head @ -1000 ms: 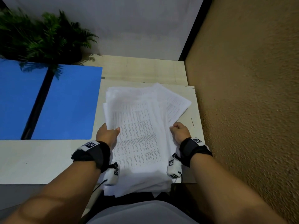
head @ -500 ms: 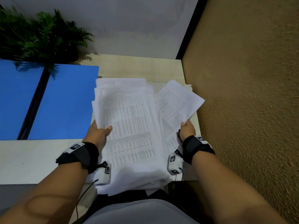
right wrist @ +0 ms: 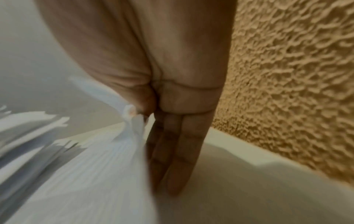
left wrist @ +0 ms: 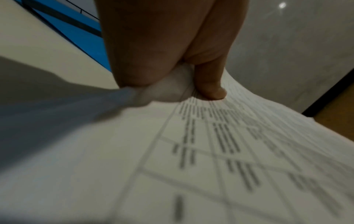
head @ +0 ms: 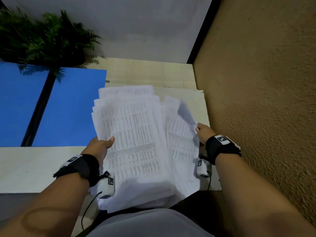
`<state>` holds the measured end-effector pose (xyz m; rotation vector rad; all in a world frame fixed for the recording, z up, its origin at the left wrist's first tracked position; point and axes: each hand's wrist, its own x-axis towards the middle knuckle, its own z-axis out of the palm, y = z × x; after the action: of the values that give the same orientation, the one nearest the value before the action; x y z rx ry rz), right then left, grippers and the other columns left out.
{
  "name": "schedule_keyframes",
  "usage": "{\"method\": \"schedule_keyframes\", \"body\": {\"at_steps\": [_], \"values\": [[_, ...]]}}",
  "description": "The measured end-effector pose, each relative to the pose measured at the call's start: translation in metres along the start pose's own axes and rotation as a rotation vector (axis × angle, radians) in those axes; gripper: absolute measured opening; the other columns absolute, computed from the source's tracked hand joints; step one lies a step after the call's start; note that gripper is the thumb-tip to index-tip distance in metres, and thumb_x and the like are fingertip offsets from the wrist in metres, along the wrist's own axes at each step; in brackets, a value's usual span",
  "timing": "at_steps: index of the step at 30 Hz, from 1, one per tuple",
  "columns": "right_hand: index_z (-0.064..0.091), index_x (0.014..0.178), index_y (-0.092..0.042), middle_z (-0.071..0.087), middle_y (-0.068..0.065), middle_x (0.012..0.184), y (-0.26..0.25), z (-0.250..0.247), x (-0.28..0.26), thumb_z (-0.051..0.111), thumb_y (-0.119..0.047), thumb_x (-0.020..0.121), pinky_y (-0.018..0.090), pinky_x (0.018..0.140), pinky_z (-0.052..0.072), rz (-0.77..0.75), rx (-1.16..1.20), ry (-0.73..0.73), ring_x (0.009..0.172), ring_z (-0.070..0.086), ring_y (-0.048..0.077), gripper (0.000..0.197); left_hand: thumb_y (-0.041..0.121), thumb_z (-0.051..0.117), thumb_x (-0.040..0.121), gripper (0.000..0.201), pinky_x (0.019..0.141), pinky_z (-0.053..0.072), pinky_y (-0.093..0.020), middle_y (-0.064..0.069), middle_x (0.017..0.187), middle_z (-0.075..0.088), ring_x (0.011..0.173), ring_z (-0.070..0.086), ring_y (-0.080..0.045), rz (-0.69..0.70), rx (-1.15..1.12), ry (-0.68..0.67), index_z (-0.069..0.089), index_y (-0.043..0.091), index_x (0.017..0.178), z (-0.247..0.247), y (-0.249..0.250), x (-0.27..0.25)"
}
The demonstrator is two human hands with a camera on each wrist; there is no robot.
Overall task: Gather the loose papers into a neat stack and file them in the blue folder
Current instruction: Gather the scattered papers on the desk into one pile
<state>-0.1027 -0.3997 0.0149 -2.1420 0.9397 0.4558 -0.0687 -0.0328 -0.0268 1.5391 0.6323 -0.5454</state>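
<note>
A thick pile of printed white papers [head: 135, 144] is lifted off the pale table, its near end hanging over the table's front edge. My left hand [head: 100, 146] grips the pile's left edge, thumb on top of the printed sheet [left wrist: 210, 151]. My right hand [head: 202, 132] pinches the edge of a few loose sheets [head: 181, 120] that curl up at the pile's right side; in the right wrist view the other fingers [right wrist: 178, 159] point down beside those sheets [right wrist: 114, 151]. The open blue folder [head: 68, 106] lies flat on the left, its dark spine [head: 39, 110] running diagonally.
A rough tan wall [head: 259, 100] stands close on the right, right beside my right hand. A green fern [head: 42, 40] sits behind the folder at the back left. The pale table [head: 25, 168] extends to the left of my left arm.
The pile has risen and tilted toward me. The loose sheets in my right hand have swung from fanned out at the right to curling inward against the pile.
</note>
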Motion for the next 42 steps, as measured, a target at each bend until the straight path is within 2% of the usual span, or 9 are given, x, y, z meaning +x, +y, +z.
{"method": "schedule_keyframes", "body": {"at_steps": [4,9,20,26,29,32,35,39,42], "values": [[0.046,0.136,-0.002,0.055,0.012,0.134,0.004,0.032,-0.015,0.059,-0.041,0.092,0.035,0.1,0.046,0.115,0.196,-0.011,0.122,0.055,0.033,0.061,0.019,0.07,0.09,0.028,0.082,0.046,-0.032,-0.002,0.106,0.064,0.088,0.063,-0.02,0.009,0.144,-0.009,0.06,0.019,0.116,0.003,0.007,0.001],[0.06,0.12,0.004,0.065,0.016,0.111,0.004,0.062,-0.031,0.066,-0.014,0.089,0.025,0.077,0.044,0.121,0.102,0.056,0.102,0.064,0.031,0.037,0.004,0.074,0.083,0.044,0.09,0.048,-0.038,-0.011,0.114,0.068,0.102,0.064,-0.031,-0.001,0.193,0.008,0.059,0.007,0.124,0.01,-0.002,0.01],[0.048,0.124,-0.019,0.063,0.003,0.103,-0.062,-0.05,-0.094,0.05,-0.005,0.091,0.029,0.075,0.048,-0.364,0.4,0.855,0.09,0.06,0.017,0.035,0.019,0.065,0.084,0.034,0.085,0.054,-0.043,-0.017,0.11,0.063,0.099,0.062,-0.038,0.077,0.548,0.263,0.06,0.007,0.115,0.028,0.014,0.003],[0.047,0.121,-0.011,0.056,0.0,0.102,-0.063,-0.007,-0.102,0.051,-0.006,0.096,0.02,0.077,0.043,-0.313,0.616,0.589,0.096,0.056,0.018,0.026,0.017,0.05,0.095,0.035,0.076,0.045,-0.037,-0.022,0.116,0.059,0.092,0.055,-0.033,0.102,0.502,0.08,0.05,0.005,0.128,0.047,0.019,-0.001],[0.047,0.115,-0.005,0.054,0.008,0.099,-0.047,0.037,-0.09,0.049,-0.004,0.097,0.011,0.052,0.038,-0.158,0.628,0.464,0.087,0.052,0.02,0.018,0.021,0.046,0.097,0.042,0.085,0.046,-0.039,-0.018,0.121,0.058,0.102,0.055,-0.034,0.092,0.4,-0.016,0.044,0.011,0.137,0.048,0.017,0.0],[0.054,0.123,-0.006,0.063,0.01,0.11,-0.032,0.07,-0.082,0.053,-0.003,0.095,0.022,0.078,0.051,0.003,0.79,0.288,0.097,0.063,0.029,0.028,0.023,0.046,0.098,0.042,0.087,0.043,-0.037,-0.016,0.117,0.059,0.107,0.057,-0.037,0.098,0.371,-0.096,0.044,0.013,0.139,0.046,0.017,0.0],[0.055,0.131,-0.009,0.067,0.008,0.12,-0.033,0.07,-0.08,0.055,0.001,0.094,0.04,0.093,0.053,-0.001,1.023,0.086,0.106,0.065,0.027,0.038,0.014,0.046,0.1,0.024,0.077,0.036,-0.034,-0.011,0.088,0.059,0.074,0.058,-0.028,0.134,0.349,-0.203,0.054,0.014,0.122,0.042,0.027,-0.003],[0.055,0.125,-0.016,0.067,0.002,0.114,-0.041,0.044,-0.067,0.054,0.002,0.095,0.029,0.077,0.056,-0.07,1.111,0.093,0.102,0.065,0.019,0.035,0.036,0.062,0.09,0.041,0.082,0.057,-0.04,-0.009,0.114,0.07,0.098,0.069,-0.031,0.049,0.318,-0.341,0.056,0.021,0.128,0.031,0.027,0.007],[0.056,0.126,-0.008,0.064,0.009,0.12,-0.037,0.041,-0.055,0.054,0.003,0.094,0.036,0.092,0.051,-0.018,1.03,0.189,0.107,0.062,0.027,0.034,0.039,0.06,0.091,0.043,0.093,0.055,-0.047,-0.009,0.132,0.064,0.111,0.066,-0.029,0.012,0.325,-0.366,0.052,0.029,0.133,0.026,0.025,0.017]]}}
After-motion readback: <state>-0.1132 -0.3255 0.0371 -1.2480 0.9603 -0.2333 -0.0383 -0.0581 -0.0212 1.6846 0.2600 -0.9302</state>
